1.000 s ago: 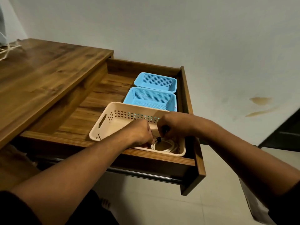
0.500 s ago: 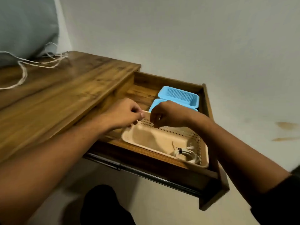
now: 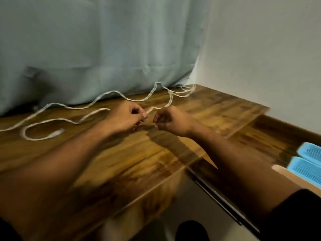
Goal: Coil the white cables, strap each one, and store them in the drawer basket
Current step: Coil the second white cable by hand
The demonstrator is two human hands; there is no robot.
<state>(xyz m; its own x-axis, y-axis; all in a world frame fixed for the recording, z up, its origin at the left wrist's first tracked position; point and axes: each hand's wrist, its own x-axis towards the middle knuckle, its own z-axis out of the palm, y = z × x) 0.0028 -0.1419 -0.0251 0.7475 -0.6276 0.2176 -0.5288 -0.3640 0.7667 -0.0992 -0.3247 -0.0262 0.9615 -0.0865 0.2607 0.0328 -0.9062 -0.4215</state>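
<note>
Loose white cables lie in waves across the wooden desk (image 3: pixel 139 159). One white cable (image 3: pixel 169 100) runs down from the back to my left hand (image 3: pixel 126 117), which pinches its near end between thumb and forefinger. My right hand (image 3: pixel 171 120) hovers just right of it, fingers curled, holding nothing. A second white cable (image 3: pixel 52 120) loops at the left, its plug end (image 3: pixel 57 133) lying free. At the right edge, a corner of the beige basket (image 3: pixel 282 169) shows in the open drawer (image 3: pixel 264 134); its inside is out of view.
Two blue baskets (image 3: pixel 307 168) sit in the drawer behind the beige one. A pale blue curtain (image 3: pixel 104 49) hangs along the desk's back edge, with the cables running under its hem. A white wall stands to the right.
Both hands left the beige basket, where a strapped coil lay, and moved left over the desk. My view swung from the drawer to the loose cables. My left hand took a cable end.
</note>
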